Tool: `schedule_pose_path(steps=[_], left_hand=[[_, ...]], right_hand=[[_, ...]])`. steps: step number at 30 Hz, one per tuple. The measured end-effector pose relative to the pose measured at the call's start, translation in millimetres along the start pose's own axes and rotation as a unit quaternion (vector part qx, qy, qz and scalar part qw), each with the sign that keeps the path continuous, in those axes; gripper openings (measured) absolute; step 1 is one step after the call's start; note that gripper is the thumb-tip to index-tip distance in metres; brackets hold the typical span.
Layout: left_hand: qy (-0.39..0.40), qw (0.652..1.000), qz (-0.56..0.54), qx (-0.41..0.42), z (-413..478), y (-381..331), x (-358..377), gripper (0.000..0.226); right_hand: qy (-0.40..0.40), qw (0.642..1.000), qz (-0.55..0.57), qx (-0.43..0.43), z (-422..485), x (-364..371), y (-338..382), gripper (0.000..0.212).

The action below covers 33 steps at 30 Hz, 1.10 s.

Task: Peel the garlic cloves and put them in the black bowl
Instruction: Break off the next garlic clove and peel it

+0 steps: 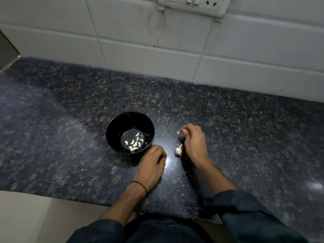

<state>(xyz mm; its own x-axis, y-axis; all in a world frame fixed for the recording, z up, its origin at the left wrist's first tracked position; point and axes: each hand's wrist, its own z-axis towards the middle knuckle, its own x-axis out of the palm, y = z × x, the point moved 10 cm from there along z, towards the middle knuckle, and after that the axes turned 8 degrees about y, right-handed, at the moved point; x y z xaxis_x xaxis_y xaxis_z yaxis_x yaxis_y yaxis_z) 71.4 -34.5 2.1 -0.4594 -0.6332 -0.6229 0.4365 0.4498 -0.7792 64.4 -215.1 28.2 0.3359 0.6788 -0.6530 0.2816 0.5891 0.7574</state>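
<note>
Pinching a small white garlic piece (178, 132) at the fingertips of the right hand (194, 141), fingers curled in and closed on it; too small for telling clove from skin. Holding that hand over the dark speckled table (70, 128), to the right of the black bowl (112, 128) and apart from it. Leaving the garlic bulb (178, 150) lying on the table just beside the right hand's thumb side, nearer the body than the pinched piece, between the two hands.

Resting the left hand (151, 160) knuckles-up on the table, just beside the bowl's near right edge, fingers curled under; not showing whether anything is sitting inside the curl. Wearing a thin black band (140, 185) on the left wrist and dark sleeves (245, 216) pushed up both forearms.

Lying in the bowl, on its flat bottom: a handful of peeled cloves (134, 143), pale against the black. Showing a few skin flakes (183, 185) scattered on the table near the right forearm, white wall tiles (140, 50) behind, and a socket plate (191, 4) at the top edge.
</note>
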Motion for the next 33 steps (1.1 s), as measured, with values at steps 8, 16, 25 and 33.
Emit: schedule_pose_path(steps=[8,16,25,33], left_hand=[[-0.015,0.985,-0.148,-0.086,5,-15,1,0.003],[0.026,0.925,-0.337,-0.173,2,-28,39,0.013],[0.001,0.912,-0.349,-0.217,-10,-20,43,0.012],[-0.008,0.904,-0.363,-0.227,-13,-17,41,0.006]], right_hand=[[-0.025,0.921,0.371,0.120,-53,-3,-22,0.010],[-0.068,0.881,0.435,0.174,-97,8,-37,0.006],[-0.043,0.907,0.383,0.170,-112,4,-41,0.010],[-0.044,0.960,0.220,0.169,-112,-11,-35,0.012]])
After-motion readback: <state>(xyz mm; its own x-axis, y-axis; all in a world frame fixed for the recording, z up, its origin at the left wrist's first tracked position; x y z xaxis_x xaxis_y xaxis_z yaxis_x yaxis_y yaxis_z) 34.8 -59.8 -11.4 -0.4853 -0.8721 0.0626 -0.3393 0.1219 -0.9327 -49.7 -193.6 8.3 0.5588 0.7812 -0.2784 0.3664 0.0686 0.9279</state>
